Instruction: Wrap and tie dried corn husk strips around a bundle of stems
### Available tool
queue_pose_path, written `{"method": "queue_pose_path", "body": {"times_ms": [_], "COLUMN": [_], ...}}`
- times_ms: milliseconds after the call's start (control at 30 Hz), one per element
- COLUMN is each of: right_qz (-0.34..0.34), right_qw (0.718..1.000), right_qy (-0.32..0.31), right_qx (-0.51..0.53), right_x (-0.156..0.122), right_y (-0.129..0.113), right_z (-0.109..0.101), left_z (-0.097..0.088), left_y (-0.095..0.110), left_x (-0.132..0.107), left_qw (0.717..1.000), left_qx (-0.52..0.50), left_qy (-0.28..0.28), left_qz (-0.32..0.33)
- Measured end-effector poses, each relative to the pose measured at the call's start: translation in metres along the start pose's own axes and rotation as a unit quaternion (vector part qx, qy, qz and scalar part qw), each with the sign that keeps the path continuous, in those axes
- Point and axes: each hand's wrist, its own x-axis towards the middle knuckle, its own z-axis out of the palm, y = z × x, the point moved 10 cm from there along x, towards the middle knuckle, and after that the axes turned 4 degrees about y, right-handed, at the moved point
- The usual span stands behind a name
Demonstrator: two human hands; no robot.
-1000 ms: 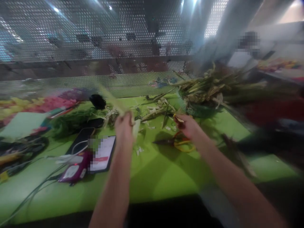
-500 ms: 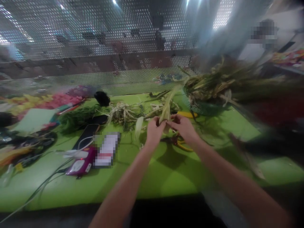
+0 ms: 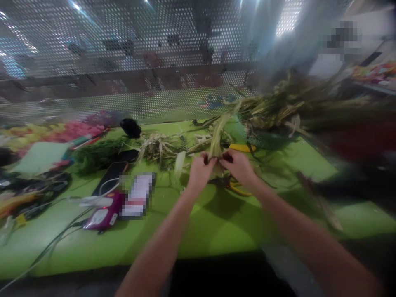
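Note:
Between my two hands is a long pale green-yellow husk (image 3: pixel 217 138), most likely corn husk, standing up with its top bent toward the basket. My left hand (image 3: pixel 201 169) pinches its lower end from the left. From the right, my right hand (image 3: pixel 237 165) pinches the same end, thumb and fingers closed. The fingertips hide where they meet the husk. Just beneath the hands lie scissors with yellow handles (image 3: pixel 239 189). A loose pale husk piece (image 3: pixel 180 166) rests left of my left hand, and a yellow object (image 3: pixel 242 147) lies behind my right hand.
A green basket (image 3: pixel 262 139) heaped with dried husks stands at the back right. Dry husk scraps (image 3: pixel 157 146) and green netting-like material (image 3: pixel 95 154) lie behind. At left are a phone (image 3: pixel 139 196), a dark phone (image 3: pixel 111 175), a purple device (image 3: pixel 105 214) and cables. A perforated screen (image 3: pixel 139 95) rises behind.
Both hands keep their pinch on the husk, and the right fingers have shifted slightly at its base. The whole view has moved a little, so the table things appear slightly further left.

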Motion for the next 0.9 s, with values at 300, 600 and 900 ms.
{"method": "queue_pose_path", "body": {"times_ms": [300,600,900], "right_qz": [-0.018,0.077,0.204], "right_qw": [0.995,0.986,0.946], "right_qy": [-0.002,0.041,0.129], "right_qx": [-0.101,0.143,0.214], "right_x": [0.001,0.019,0.032], "right_y": [-0.005,0.047,0.093], "right_z": [0.001,-0.006,-0.042], "left_z": [0.000,-0.026,-0.234], "left_y": [0.003,0.025,-0.011], "left_x": [-0.003,-0.007,-0.025], "left_qw": [0.996,0.993,0.776], "left_qx": [0.086,-0.112,-0.397], "left_qy": [0.005,0.036,0.485], "left_qz": [0.036,0.019,0.066]}}
